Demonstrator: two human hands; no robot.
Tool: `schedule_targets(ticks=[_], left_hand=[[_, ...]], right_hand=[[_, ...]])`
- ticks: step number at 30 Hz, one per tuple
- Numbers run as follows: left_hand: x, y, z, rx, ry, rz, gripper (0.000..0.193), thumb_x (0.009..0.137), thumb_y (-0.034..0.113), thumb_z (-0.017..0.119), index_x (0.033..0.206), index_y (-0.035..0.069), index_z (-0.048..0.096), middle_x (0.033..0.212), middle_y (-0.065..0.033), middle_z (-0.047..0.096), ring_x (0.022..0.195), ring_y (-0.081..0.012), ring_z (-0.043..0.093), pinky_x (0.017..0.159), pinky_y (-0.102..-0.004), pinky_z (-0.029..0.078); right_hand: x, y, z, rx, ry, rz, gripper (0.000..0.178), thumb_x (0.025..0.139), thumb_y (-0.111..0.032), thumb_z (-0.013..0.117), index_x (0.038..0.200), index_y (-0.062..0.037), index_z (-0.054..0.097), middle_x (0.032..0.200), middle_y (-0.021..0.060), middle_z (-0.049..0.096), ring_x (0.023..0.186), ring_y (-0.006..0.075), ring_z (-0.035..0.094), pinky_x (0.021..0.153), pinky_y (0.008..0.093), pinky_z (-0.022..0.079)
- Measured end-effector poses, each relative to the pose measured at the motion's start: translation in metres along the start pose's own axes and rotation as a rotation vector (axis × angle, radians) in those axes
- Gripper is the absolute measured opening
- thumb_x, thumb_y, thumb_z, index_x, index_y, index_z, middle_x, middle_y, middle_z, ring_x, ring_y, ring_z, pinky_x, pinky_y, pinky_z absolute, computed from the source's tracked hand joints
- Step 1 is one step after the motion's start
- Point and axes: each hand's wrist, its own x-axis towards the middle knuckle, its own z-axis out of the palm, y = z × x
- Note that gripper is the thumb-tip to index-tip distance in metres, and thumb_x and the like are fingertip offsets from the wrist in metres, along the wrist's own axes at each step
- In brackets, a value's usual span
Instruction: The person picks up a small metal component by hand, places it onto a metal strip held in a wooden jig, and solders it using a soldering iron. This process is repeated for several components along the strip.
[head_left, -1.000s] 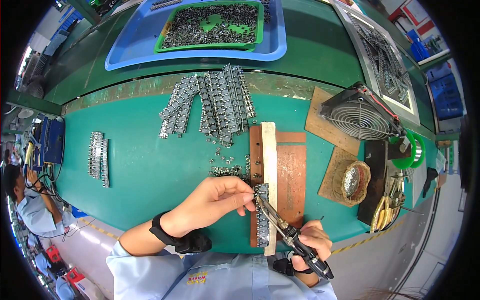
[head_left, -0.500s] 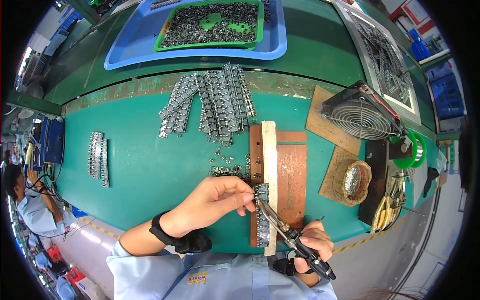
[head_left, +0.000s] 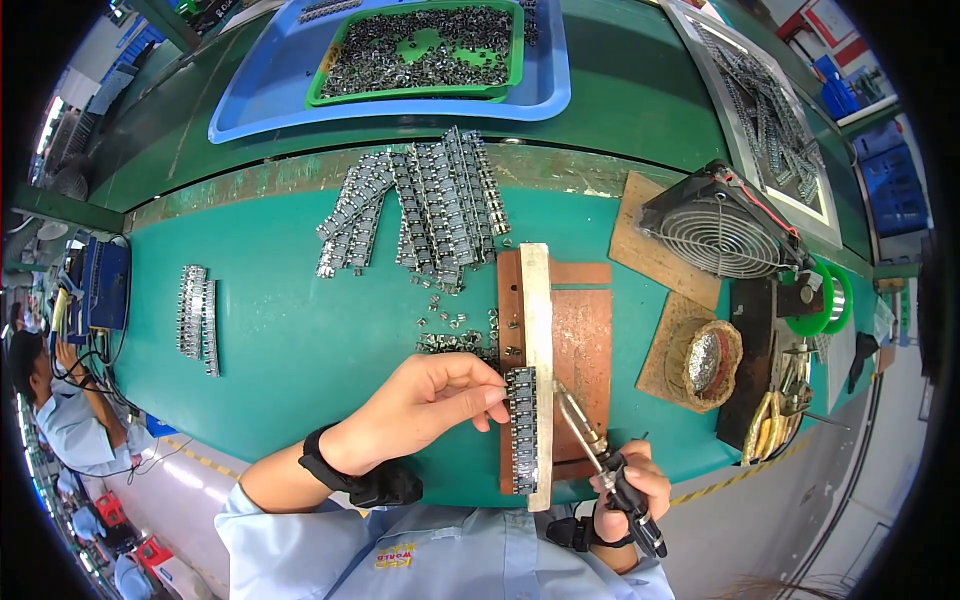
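You're in an electronics assembly workshop: your soldering iron (head_left: pixel 588 432), solder-wire spool (head_left: pixel 841 302), piled circuit-board strips (head_left: pixel 440 205) and a nearby uniformed worker (head_left: pixel 78 418) show it.

The right hand (head_left: pixel 643 488) has drawn the soldering iron (head_left: pixel 597 447) off the strip (head_left: pixel 523 432)

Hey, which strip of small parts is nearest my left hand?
The single strip lying along the pale bar, right by your left hand; the others, like the large heap and the far-left group, lie farther off.
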Motion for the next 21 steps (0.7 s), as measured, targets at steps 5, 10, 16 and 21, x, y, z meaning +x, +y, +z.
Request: schedule_targets(ticks=[5,10,16,21], left_hand=[[-0.001,0.0,0.0,0.014,0.015,0.009,0.015,0.088,0.012,0.05,0.093,-0.001,0.056,0.082,-0.0051,0.061,0.071,-0.0084,0.055,0.065,-0.0212,0.045],[-0.005,0.011,0.001,0.155,0.074,-0.059,0.014,0.087,0.013,0.052,0.088,-0.001,0.057,0.081,-0.0035,0.061,0.065,-0.0053,0.053,0.056,-0.0212,0.044],[-0.019,0.02,-0.006,0.57,0.312,0.159,0.008,0.081,0.009,0.058,0.083,0.002,0.057,0.07,-0.0021,0.057,0.056,-0.0076,0.052,0.049,-0.0234,0.041],[-0.025,0.01,0.003,1.018,0.347,0.294,0.009,0.073,0.004,0.061,0.081,0.005,0.057,0.07,-0.0062,0.051,0.058,-0.0193,0.054,0.05,-0.0305,0.042]], right_hand=[[-0.005,0.001,-0.003,-0.01,0.011,0.081,0.047,0.075,-0.044,0.062,0.095,-0.0045,0.048,0.057,0.004,0.051,0.051,0.0142,0.047,0.067,0.0332,0.035],[-0.007,0.0,-0.004,-0.015,0.041,0.079,0.046,0.075,-0.044,0.062,0.095,-0.0047,0.049,0.057,0.0037,0.051,0.051,0.0142,0.047,0.068,0.0334,0.035],[-0.008,0.001,-0.003,0.0,0.064,0.073,0.046,0.075,-0.045,0.062,0.096,-0.0049,0.049,0.057,0.0034,0.051,0.052,0.0137,0.046,0.069,0.0339,0.036],[-0.008,0.001,-0.004,0.004,0.068,0.058,0.046,0.075,-0.044,0.062,0.096,-0.005,0.049,0.057,0.0033,0.051,0.053,0.0135,0.046,0.069,0.034,0.036]])
